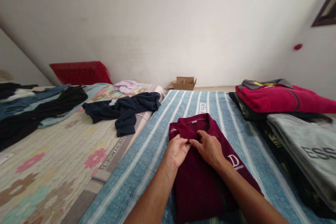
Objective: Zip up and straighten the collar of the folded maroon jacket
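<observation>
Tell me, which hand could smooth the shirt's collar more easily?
Probably the right hand: it lies higher on the maroon knit polo shirt, its fingers just below the collar. The left hand sits lower, pinching the placket.

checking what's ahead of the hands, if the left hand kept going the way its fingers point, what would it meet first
Probably the right hand: the left hand points right across the maroon shirt, fingertips nearly touching already.

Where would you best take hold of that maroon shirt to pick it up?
Probably by its two long side edges, coming in from left and right: the maroon shirt lies flat and folded narrow on the striped sheet, and the left hand and right hand already rest near its collar.
</observation>
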Available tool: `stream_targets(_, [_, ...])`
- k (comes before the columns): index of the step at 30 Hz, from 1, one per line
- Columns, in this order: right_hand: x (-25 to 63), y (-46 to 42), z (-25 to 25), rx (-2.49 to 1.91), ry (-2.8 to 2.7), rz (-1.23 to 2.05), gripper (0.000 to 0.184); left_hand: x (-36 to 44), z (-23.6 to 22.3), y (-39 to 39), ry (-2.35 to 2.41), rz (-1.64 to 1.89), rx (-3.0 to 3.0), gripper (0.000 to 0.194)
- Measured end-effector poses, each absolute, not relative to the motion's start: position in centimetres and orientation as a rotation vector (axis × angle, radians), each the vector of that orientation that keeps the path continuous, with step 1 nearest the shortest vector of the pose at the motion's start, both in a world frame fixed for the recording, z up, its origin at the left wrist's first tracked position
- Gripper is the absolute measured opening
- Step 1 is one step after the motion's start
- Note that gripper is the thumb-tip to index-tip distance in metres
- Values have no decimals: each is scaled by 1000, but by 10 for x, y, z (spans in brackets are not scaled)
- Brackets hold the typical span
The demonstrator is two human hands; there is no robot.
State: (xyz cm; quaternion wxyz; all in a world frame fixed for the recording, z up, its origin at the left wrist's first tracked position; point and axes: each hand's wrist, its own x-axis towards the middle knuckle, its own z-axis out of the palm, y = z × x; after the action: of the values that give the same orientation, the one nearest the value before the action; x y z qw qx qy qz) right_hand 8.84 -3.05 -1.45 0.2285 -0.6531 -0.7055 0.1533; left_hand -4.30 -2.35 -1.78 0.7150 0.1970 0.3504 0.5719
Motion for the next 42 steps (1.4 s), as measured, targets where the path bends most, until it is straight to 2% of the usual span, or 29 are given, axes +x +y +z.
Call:
stream_targets(6, [86,-27,-15,-1784,-1872,498,36,-41,-25,-23,778,1278,416,44])
stream_targets(12, [83,-23,-16,-1777,-1757,596,27,-34,-25,-24,802,1347,469,34])
stream_targets(20, [87,-18,-29,-1680,-1710,691,14,-38,-21,-29,824,1315,625,35])
stream_targets(25, [87,-15,-35,-1659,-1638,740,15,-50,-11,-36,941,1224,657,35])
stream_targets(30, [89,-18,-33,-1657,-1613,742,21,-54,-9,-39,1167,1285,661,32])
stream_targets(37, [86,-27,-16,-1845,-1727,589,45,-46,-13,-37,1214,1299,726,38])
stream_targets(42, [85,-28,-14,-1866,-1737,605,31,-50,-20,-32,1609,1214,1173,50])
